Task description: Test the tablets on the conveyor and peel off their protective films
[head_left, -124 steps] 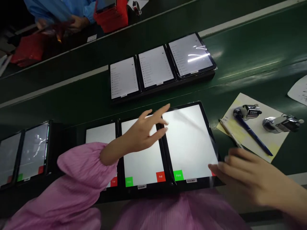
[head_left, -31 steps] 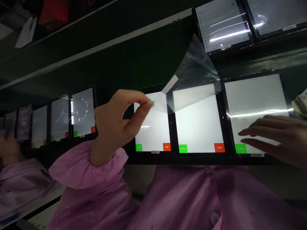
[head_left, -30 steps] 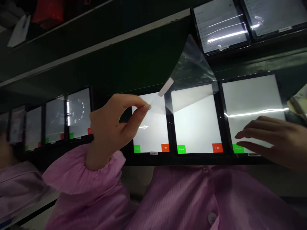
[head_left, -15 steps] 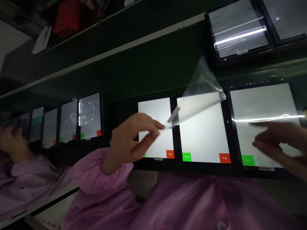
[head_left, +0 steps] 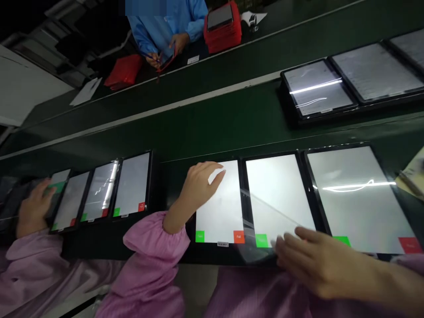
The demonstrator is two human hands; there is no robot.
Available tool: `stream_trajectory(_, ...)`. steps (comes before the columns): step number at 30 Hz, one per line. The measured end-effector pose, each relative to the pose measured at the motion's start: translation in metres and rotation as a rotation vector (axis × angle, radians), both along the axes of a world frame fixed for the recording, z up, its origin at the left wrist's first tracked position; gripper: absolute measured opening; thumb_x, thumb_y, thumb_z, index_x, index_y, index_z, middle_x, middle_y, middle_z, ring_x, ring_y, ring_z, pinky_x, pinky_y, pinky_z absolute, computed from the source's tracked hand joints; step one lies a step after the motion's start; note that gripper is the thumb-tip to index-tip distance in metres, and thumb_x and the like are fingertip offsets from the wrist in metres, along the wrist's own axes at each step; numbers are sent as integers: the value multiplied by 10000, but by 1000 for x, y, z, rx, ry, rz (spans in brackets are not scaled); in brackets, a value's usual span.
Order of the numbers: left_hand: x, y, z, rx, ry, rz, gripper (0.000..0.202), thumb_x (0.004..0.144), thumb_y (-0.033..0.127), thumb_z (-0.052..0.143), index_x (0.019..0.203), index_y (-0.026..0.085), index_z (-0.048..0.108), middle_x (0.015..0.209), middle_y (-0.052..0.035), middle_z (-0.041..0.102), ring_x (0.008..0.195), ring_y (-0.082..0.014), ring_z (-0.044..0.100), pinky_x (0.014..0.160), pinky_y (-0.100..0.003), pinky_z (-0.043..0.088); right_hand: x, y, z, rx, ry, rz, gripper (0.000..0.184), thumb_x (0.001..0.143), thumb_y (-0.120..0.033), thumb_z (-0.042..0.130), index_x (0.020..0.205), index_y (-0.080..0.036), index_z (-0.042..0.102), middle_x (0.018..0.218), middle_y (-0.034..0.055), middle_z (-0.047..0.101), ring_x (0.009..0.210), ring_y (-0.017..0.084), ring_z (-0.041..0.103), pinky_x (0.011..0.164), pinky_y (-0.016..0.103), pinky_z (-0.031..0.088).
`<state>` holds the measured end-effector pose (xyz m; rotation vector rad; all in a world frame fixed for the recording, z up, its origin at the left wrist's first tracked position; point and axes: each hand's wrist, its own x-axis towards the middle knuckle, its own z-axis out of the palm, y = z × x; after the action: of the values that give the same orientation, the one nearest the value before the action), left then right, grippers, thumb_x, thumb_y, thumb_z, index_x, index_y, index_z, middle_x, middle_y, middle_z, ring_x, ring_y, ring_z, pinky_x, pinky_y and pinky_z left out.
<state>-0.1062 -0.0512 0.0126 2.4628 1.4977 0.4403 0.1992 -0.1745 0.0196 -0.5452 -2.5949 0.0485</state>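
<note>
My left hand (head_left: 201, 187) hovers over the upper part of a lit white tablet (head_left: 218, 207), thumb and fingers apart, with nothing seen between them. Low over the middle tablet (head_left: 281, 190), my right hand (head_left: 311, 260) has its fingers together at the edge of a clear plastic film (head_left: 252, 249). This film is see-through and blurred. It spans the gap between the left and middle tablets and hangs past their lower edge. A third tablet (head_left: 357, 198) lies to the right. The screens carry green and red boxes at the bottom corners.
More tablets (head_left: 132, 185) lie in a row at left, by a co-worker's hand (head_left: 35, 210). Stacked tablets (head_left: 318, 88) sit at back right. Across the green bench (head_left: 212, 119), a person in blue (head_left: 165, 31) holds a device between red stacks (head_left: 223, 33). Yellow paper (head_left: 415, 172) lies far right.
The film has come down from its raised position over the middle tablet. My left hand has let go of it. My right hand has moved left from the right tablet to the film.
</note>
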Motion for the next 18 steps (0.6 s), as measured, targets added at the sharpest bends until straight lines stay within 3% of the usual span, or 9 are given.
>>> stream_trajectory(2,2,30,-7,-76,51,63,324,1031,411,550,1188,227,766,1251,-121,781,1120,-341,736,997,-592,565,9,-27,-3,-26,12,-5,471,1086,-62,330,942,-142,771,1031,56,751,960,178,655,809,359,522)
stream_trajectory(5,12,58,-15,-133,22,12,263,1002,407,606,1139,294,800,1255,-80,788,1158,-341,732,1065,-654,521,34,-52,-6,-46,21,-78,624,1111,-106,179,956,-194,778,1123,24,773,979,161,673,835,355,543)
stream_trajectory(10,24,72,-19,-151,-63,-20,166,960,377,680,936,307,829,1169,-42,814,1129,-308,746,1180,-711,402,64,-64,0,-21,-72,-116,548,1092,-161,241,1044,-210,785,1268,29,752,1136,191,707,869,344,611)
stream_trajectory(14,19,56,-16,-41,-167,-15,183,969,336,662,887,258,806,1063,-36,831,1019,-258,773,1168,-615,465,68,-55,6,-56,-113,-110,503,1059,-83,294,1044,-203,782,1253,30,756,1174,185,709,990,334,611)
stream_trajectory(18,-6,-6,10,29,-227,-149,197,1044,307,609,948,216,754,1042,-38,833,968,-213,790,977,-399,621,68,-53,-4,-90,-27,-120,476,1057,-72,300,974,-188,754,1228,52,758,1176,219,711,1103,389,564)
